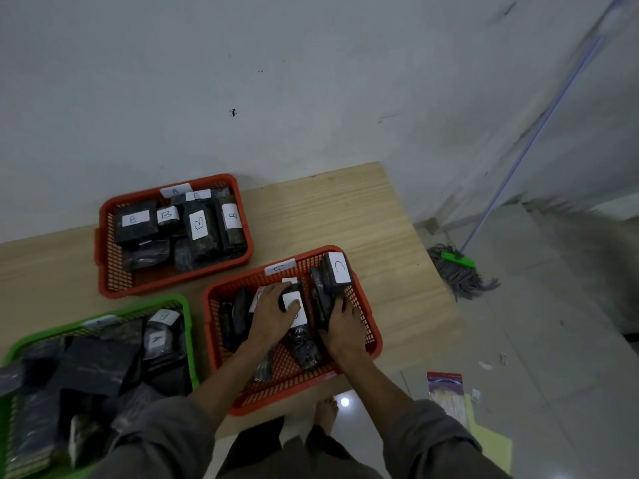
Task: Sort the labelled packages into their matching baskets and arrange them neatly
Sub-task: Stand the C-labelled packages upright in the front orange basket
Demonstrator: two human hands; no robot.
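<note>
Work surface: light wood-grain table [345, 216] set against a pale wall, carrying three perforated plastic baskets.
Near-right basket: orange perforated plastic basket [359, 295] with a white tag marked "C" on its far rim; both hands are inside it.
Left hand: left hand [271, 314] lies palm-down over the basket's middle, fingers spread and lightly bent, thumb tip on the white label of a long dark wrapped package [300, 335].
Long dark wrapped package: lies directly under and to the right of the left hand, its near end extending toward the basket's near rim.
Right hand: right hand [344, 328] rests at the basket's right side, fingers curled around the near end of a dark block-shaped package with a white "C" label [335, 274].
Block-shaped package: extends from the right hand's fingertips toward the far-right corner, tilted, leaning on the basket wall.
Far-left basket: second orange perforated basket [107, 257] holding dark packages labelled "B".
Near-left basket: green perforated plastic basket [185, 305] filled with dark packages, one label reading "A".
Floor, right: grey mop with green clamp [458, 266], its handle leaning on the wall.
</note>
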